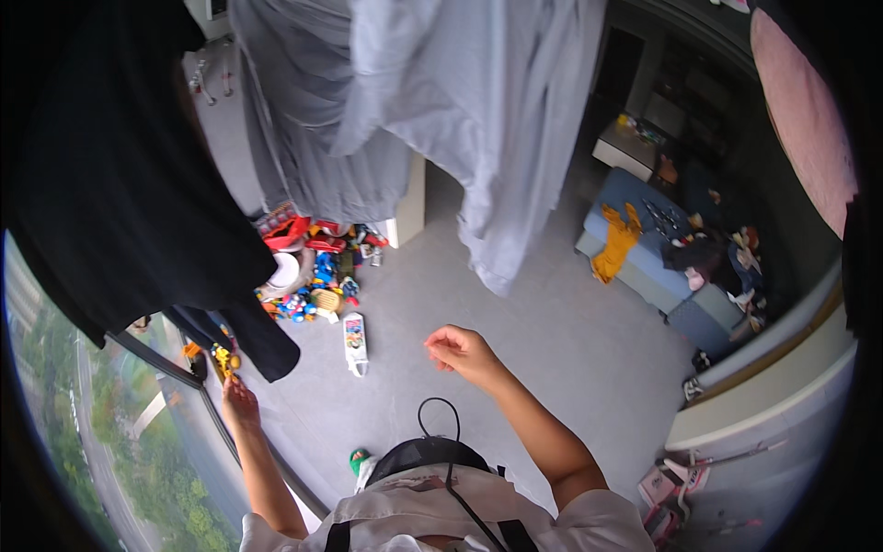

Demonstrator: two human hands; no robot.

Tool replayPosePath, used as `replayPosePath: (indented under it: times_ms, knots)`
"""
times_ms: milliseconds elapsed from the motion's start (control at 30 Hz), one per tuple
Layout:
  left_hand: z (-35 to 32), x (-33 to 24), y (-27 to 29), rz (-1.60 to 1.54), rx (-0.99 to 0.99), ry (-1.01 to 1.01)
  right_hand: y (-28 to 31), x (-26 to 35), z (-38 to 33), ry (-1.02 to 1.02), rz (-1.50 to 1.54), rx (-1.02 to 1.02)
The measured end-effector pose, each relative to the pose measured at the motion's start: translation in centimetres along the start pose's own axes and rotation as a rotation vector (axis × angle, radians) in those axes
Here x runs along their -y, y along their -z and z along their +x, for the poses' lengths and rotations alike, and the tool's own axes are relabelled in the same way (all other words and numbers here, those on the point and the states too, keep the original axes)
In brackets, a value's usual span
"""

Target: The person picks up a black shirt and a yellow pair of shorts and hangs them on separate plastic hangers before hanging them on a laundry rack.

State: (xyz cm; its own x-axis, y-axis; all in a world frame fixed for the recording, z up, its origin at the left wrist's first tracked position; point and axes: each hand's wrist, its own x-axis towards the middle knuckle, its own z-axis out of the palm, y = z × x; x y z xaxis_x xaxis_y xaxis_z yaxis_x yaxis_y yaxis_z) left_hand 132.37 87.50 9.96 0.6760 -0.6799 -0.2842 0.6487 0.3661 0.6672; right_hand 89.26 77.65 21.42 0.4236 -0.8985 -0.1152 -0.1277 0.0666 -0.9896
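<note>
My left hand (pixel 240 405) reaches forward by the window, its fingers closed at the lower end of a small yellow object (pixel 223 357). That object looks like a toy, but its exact kind is too small to make out. A black garment (pixel 138 193) hangs just above and beside this hand. Over the middle of the floor, my right hand (pixel 462 353) is raised with its fingers curled in and the thumb against them. Nothing shows in it. A white printed carton-like pack (pixel 355 344) lies on the floor between the two hands.
Grey clothes (pixel 487 120) hang ahead of me. A heap of colourful toys (pixel 322 267) covers the floor at left. To the right stands a blue sofa (pixel 635 221) with an orange garment (pixel 618 241) and other clothes. A pink scooter-like thing (pixel 676 483) is at lower right, a green slipper (pixel 359 458) near my feet.
</note>
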Motion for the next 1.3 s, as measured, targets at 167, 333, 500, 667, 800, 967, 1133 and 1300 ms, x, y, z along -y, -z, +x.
replayPosePath:
  times_ms: [167, 333, 500, 667, 800, 967, 1133, 1300]
  knots:
    - [-6.2, 15.6, -7.6, 0.253, 0.154, 0.371, 11.3, -7.4, -9.6, -0.174, 0.145, -0.47]
    - [-11.6, 25.0, -18.0, 0.582, 0.525, 0.615, 17.0, -10.5, -16.6, -0.222, 0.39, -0.915]
    - [-13.8, 34.5, -25.0, 0.623, 0.659, 0.767, 22.1, -13.0, -18.7, -0.259, 0.537, -1.152]
    - [-13.8, 42.5, -29.8, 0.636, 0.664, 0.88, 29.4, -14.4, -18.6, -0.319, 0.541, -1.26]
    - [-13.4, 48.0, -36.0, 0.633, 0.656, 0.797, 36.2, -13.0, -16.3, -0.377, 0.456, -1.257]
    - [-14.0, 54.4, -44.1, 0.67, 0.731, 0.816, 43.4, -12.8, -15.1, -0.279, 0.404, -1.32]
    - [-15.2, 60.9, -50.2, 0.724, 0.769, 0.83, 50.6, -15.5, -15.5, -0.263, 0.557, -1.457]
    - [-16.4, 68.7, -55.0, 0.749, 0.745, 0.84, 61.3, -18.1, -14.9, -0.213, 0.593, -1.514]
